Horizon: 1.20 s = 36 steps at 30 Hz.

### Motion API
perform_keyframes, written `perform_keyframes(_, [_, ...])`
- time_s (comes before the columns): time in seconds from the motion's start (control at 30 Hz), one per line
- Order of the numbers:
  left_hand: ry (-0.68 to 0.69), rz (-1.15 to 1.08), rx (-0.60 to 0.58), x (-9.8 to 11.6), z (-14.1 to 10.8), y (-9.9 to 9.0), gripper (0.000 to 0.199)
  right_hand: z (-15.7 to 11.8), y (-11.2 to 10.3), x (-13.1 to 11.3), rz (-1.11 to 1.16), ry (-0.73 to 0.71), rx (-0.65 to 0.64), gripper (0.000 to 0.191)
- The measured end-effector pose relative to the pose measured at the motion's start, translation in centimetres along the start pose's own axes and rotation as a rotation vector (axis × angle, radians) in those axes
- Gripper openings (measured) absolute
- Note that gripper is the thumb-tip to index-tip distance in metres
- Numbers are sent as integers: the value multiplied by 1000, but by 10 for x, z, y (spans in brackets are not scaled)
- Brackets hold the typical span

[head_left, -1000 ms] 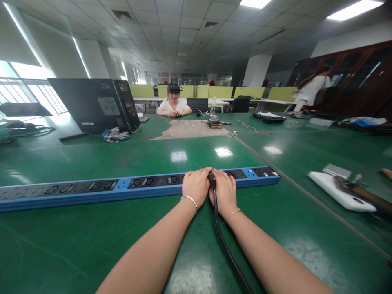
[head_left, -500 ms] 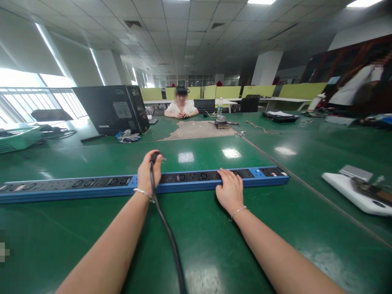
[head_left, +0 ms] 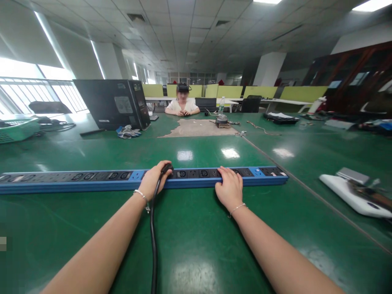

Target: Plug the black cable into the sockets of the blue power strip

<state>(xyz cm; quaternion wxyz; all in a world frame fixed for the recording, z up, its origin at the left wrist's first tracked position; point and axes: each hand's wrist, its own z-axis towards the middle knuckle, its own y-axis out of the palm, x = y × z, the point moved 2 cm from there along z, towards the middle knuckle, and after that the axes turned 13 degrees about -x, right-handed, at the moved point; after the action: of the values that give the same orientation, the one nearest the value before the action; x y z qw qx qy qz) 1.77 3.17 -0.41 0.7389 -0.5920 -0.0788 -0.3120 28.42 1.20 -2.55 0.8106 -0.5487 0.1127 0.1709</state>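
Observation:
A long blue power strip (head_left: 190,183) with a row of black sockets lies across the green table. My left hand (head_left: 154,179) is closed round a black plug (head_left: 167,168), held at the strip's sockets near the middle; whether its pins are in a socket is hidden. From the plug a black cable (head_left: 153,245) runs down toward the bottom of the view. Over the strip's right part rests my right hand (head_left: 230,185), its fingers on the top face and holding the strip.
Behind the strip stand a black computer case (head_left: 113,104), gloves (head_left: 128,132) and a bottle (head_left: 221,106). A green basket (head_left: 18,131) is at the far left, a white device (head_left: 352,194) at the right. A person (head_left: 182,102) sits across the table (head_left: 196,151).
My left hand has moved right and down with the plug, from above the strip onto its sockets. The cable hangs straighter. My right hand stays on the strip.

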Motion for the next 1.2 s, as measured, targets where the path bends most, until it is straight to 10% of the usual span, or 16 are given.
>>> perform_keyframes(1.2, [55,306,0,22,-21,-1,40,-4,-4,4,-37,-53,-74,49])
